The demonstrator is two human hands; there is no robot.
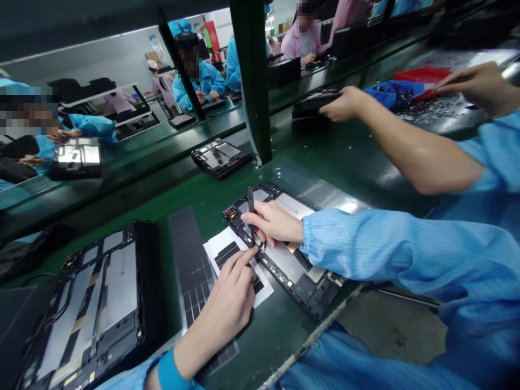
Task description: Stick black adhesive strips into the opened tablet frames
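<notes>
An opened tablet (pixel 292 260) lies back-up on the green bench, its boards and flat cables showing. My right hand (pixel 272 222) rests over it, closed on a thin black tool (pixel 251 208) whose tip points down at the tablet's near-left edge. A white sheet (pixel 221 244) carrying black sticker strips lies beside that edge. My left hand (pixel 221 309) comes in from below, fingers pressed together, with its fingertips on the sheet right by the tool's tip. What the fingertips pinch is hidden.
A second opened tablet (pixel 93 309) lies at lower left, and a dark sticker sheet (pixel 189 254) lies between it and the white sheet. Another tablet (pixel 221 156) sits on the belt by a green post (pixel 252 81). A co-worker's arm (pixel 406 146) reaches a black device (pixel 311 103). Red tray (pixel 422 73) at far right.
</notes>
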